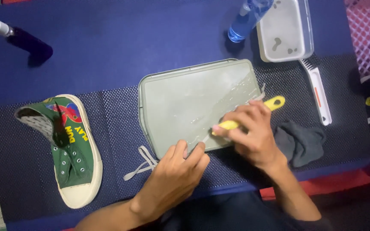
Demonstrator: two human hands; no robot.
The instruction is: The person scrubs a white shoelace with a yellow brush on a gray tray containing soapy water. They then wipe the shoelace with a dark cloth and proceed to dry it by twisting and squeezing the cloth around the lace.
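Right hand [253,132] grips yellow-handled brush [275,103] over grey tray [172,98], near front edge. Left hand [176,173] pins white shoelace [144,162] at tray rim. Green sneaker [71,149] left, well apart; grey cloth [300,141] just right.

- Blue table [108,47] under a dark mesh mat [120,141].
- Green sneaker [71,149] at nine o'clock; grey tray [180,102] centre.
- Clear tub [284,30], bottle [247,19] at one o'clock.
- White brush [320,92], grey cloth [300,141] at three o'clock.

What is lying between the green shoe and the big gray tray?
A loose gray shoelace lies on the dark mesh mat between the green shoe and the gray tray, close to the tray's near corner, as the head view shows.
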